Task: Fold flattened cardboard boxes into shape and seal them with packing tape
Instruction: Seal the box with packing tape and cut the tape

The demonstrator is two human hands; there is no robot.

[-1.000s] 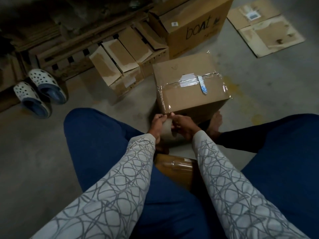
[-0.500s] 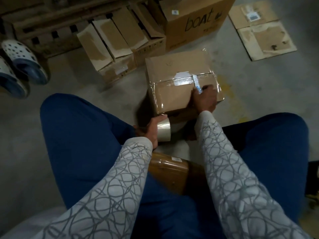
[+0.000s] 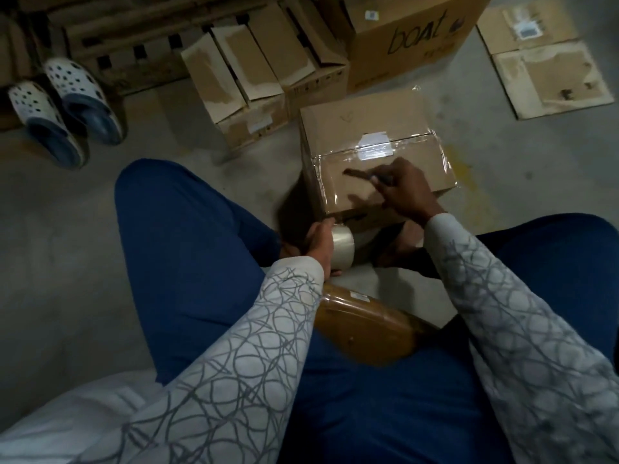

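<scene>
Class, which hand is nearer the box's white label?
Right. Right hand over the box top, near the white label; left hand grips tape roll beside the box.

The only word that can be read is "boat", in dark lower-case letters across the side of the big cardboard box (image 3: pixel 368 61) at the back, while the small white labels on its top, on the flat cardboard sheet (image 3: pixel 549 25) and on the taped box (image 3: pixel 361 122) are too blurred to read.

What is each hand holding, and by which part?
Left hand grips the tape roll around its outer rim. Right hand pinches a small blurred tool, likely a cutter, by its near end, above the taped box.
</scene>
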